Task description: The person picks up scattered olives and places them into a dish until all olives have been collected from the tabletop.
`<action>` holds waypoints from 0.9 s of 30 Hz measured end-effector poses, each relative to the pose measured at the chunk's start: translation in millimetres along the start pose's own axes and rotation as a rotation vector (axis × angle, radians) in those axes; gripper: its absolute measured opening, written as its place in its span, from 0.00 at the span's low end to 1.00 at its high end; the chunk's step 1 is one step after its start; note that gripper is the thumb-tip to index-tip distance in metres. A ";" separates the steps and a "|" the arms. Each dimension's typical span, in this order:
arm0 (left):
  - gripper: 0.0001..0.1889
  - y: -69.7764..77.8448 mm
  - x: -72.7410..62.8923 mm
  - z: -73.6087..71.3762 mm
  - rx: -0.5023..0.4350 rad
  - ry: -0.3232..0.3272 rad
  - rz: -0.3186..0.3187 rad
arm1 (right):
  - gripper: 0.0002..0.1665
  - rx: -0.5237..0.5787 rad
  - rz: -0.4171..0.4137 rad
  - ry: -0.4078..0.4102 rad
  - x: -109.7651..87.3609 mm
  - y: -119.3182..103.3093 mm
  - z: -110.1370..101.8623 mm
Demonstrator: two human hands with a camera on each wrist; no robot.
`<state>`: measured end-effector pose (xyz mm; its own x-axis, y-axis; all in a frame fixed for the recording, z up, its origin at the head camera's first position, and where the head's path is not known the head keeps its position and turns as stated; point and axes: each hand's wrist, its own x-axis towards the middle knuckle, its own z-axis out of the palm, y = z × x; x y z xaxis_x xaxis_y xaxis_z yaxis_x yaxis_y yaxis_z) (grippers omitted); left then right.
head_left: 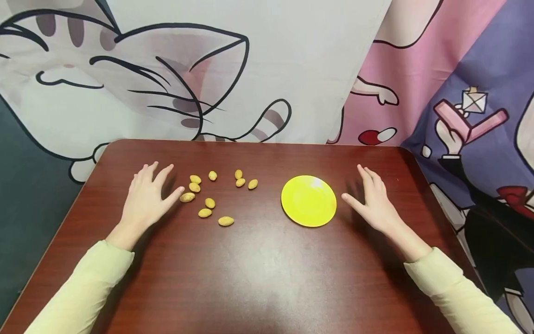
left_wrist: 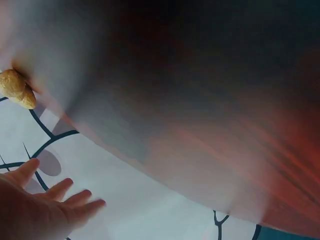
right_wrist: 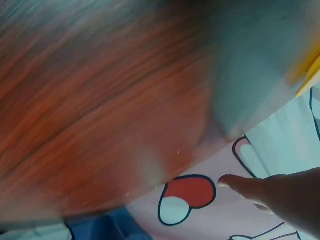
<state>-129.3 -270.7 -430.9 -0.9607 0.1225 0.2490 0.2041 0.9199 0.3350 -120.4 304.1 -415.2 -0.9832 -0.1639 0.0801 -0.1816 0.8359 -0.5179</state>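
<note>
Several small golden-yellow oval pieces, nut-sized and wrinkled on the surface, lie scattered on the left half of the table; one of them [head_left: 226, 221] is nearest the front. My left hand [head_left: 146, 195] is held with fingers spread just left of the group, its thumb tip close to an oval piece [head_left: 187, 197]. In the left wrist view that hand [left_wrist: 45, 207] shows empty, with two golden pieces [left_wrist: 14, 87] at the left edge. A round yellow plate [head_left: 308, 201] sits right of centre. Beside it on the right, my right hand [head_left: 374, 202] has its fingers extended and holds nothing.
The dark red-brown wooden table [head_left: 258, 278] has a rounded far edge. Behind it hangs a cloth with a cartoon cat [head_left: 167, 83], and a pink and blue printed cloth [head_left: 417, 83] hangs at the right.
</note>
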 end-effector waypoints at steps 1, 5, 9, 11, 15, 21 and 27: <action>0.35 -0.2 1.4 0.1 -0.021 -0.005 0.001 | 0.57 0.021 -0.002 -0.004 0.8 -1.8 0.6; 0.33 1.0 8.0 -0.8 -0.073 -0.045 -0.005 | 0.54 0.105 -0.010 -0.016 5.0 -5.5 4.3; 0.31 1.2 15.8 -0.1 -0.112 -0.085 -0.004 | 0.51 0.187 -0.024 -0.017 7.5 -7.4 9.0; 0.30 -1.2 20.3 1.7 -0.144 -0.100 0.005 | 0.50 0.221 -0.036 -0.012 8.0 -7.7 11.7; 0.26 -6.8 27.7 4.6 -0.224 -0.124 0.029 | 0.47 0.280 -0.058 -0.016 9.3 -7.2 17.2; 0.22 -9.8 36.7 6.2 -0.320 -0.155 0.031 | 0.48 0.313 -0.073 -0.083 13.0 -1.5 24.5; 0.22 -9.7 44.8 8.7 -0.388 -0.194 -0.021 | 0.49 0.346 -0.066 -0.169 19.0 6.8 28.5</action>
<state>-176.0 -270.9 -430.9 -0.9753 0.2073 0.0760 0.2045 0.7191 0.6641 -139.8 291.7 -441.5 -0.9476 -0.3193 -0.0040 -0.1987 0.5996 -0.7752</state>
